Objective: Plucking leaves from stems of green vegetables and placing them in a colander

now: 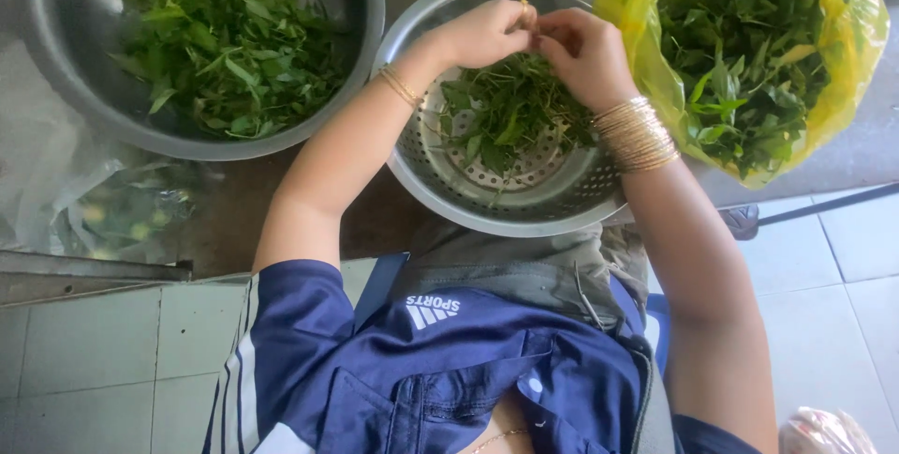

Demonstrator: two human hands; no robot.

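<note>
Both my hands meet over a perforated metal colander [524, 203] that holds a small heap of green leaves [510, 115]. My left hand [487, 33], with a thin bracelet at the wrist, pinches a leafy sprig at its fingertips. My right hand [585, 56], with a stack of gold bangles on the wrist, pinches the same sprig from the other side. The fingertips of the two hands touch above the colander's far rim. The sprig itself is mostly hidden between the fingers.
A large metal bowl [371, 51] full of green leaves stands at the upper left. A yellow plastic bag [847, 61] stuffed with leafy stems stands at the upper right. A clear plastic bag [122, 211] lies at the left. Pale floor tiles [843, 267] show below.
</note>
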